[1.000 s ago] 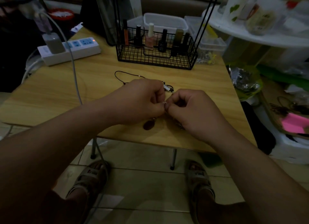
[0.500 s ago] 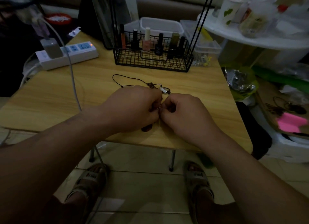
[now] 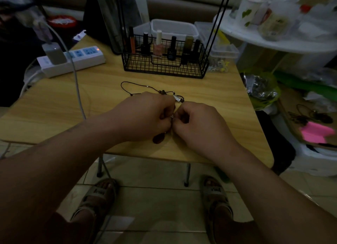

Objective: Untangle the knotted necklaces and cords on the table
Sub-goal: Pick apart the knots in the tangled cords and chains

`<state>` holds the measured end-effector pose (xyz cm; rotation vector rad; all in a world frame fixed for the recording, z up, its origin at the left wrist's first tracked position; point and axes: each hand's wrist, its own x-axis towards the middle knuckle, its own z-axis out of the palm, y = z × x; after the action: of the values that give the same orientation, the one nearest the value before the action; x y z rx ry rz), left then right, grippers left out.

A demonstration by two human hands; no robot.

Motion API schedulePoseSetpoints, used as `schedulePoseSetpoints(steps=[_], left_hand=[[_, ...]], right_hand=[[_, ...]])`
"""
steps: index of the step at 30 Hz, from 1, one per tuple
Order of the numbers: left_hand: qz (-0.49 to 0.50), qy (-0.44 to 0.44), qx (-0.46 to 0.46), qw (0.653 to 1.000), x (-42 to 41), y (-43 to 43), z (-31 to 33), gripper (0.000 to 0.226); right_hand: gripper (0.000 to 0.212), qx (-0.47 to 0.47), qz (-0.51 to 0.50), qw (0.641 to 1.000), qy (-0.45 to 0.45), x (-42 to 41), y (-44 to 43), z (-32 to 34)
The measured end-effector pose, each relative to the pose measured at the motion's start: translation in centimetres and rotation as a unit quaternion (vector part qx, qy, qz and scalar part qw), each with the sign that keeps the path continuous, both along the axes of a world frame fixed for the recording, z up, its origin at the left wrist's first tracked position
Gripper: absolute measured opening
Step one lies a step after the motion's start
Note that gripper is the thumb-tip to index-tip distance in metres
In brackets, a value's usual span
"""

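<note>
A thin dark cord necklace (image 3: 136, 83) loops on the wooden table (image 3: 209, 90) just beyond my hands, with small beads and a silvery charm (image 3: 177, 97) near my knuckles. My left hand (image 3: 145, 116) and my right hand (image 3: 198, 123) meet fingertip to fingertip and both pinch a tiny metal piece of the tangle (image 3: 171, 116) between them. A dark reddish pendant (image 3: 158, 138) lies on the table under my left hand. The rest of the knot is hidden by my fingers.
A black wire basket (image 3: 164, 68) with nail polish bottles stands at the table's back. A white power strip (image 3: 73, 61) with a plugged charger and its cable (image 3: 77, 87) lies at the back left. Clutter and a white shelf (image 3: 282, 43) fill the right side.
Both hands stay pinched together on the tangle, with only small finger movement. The view has shifted slightly, so the hands sit a little lower and left in it.
</note>
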<state>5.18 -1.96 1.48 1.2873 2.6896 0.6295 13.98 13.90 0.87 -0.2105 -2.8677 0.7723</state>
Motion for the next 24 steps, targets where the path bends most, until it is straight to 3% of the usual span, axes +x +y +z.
schedulePoseSetpoints(steps=[3,5,7,10,13,18,21,24], left_hand=[[0.009,0.019,-0.029,0.999,0.0,0.1,0.0,0.011],[0.003,-0.002,-0.006,1.000,-0.1,-0.1,0.1,0.009],[0.004,-0.061,0.046,0.997,-0.3,-0.3,0.4,0.010],[0.015,-0.158,0.131,0.979,-0.4,-0.4,0.9,0.009],[0.025,-0.195,0.166,0.966,-0.2,-0.4,1.1,0.007],[0.029,-0.270,0.186,0.944,-0.4,-0.7,1.3,0.007],[0.036,-0.320,0.227,0.919,-0.4,-0.7,1.8,0.008],[0.033,-0.324,0.214,0.921,-0.3,-0.6,1.9,0.005]], right_hand=[[0.006,0.038,0.009,0.999,-0.001,0.1,-0.3,0.2],[0.005,-0.001,0.003,1.000,-0.012,-0.1,-0.1,0.2],[0.006,-0.104,-0.017,0.994,-0.031,-0.3,0.3,0.4],[0.010,-0.288,-0.056,0.954,-0.059,-0.2,0.6,1.2],[0.014,-0.368,-0.070,0.925,-0.065,0.1,0.7,1.5],[0.011,-0.316,-0.042,0.947,-0.044,0.3,1.3,1.5],[0.010,-0.331,-0.040,0.942,-0.031,0.4,1.4,1.7],[0.008,-0.345,-0.038,0.938,-0.019,0.5,1.3,1.8]])
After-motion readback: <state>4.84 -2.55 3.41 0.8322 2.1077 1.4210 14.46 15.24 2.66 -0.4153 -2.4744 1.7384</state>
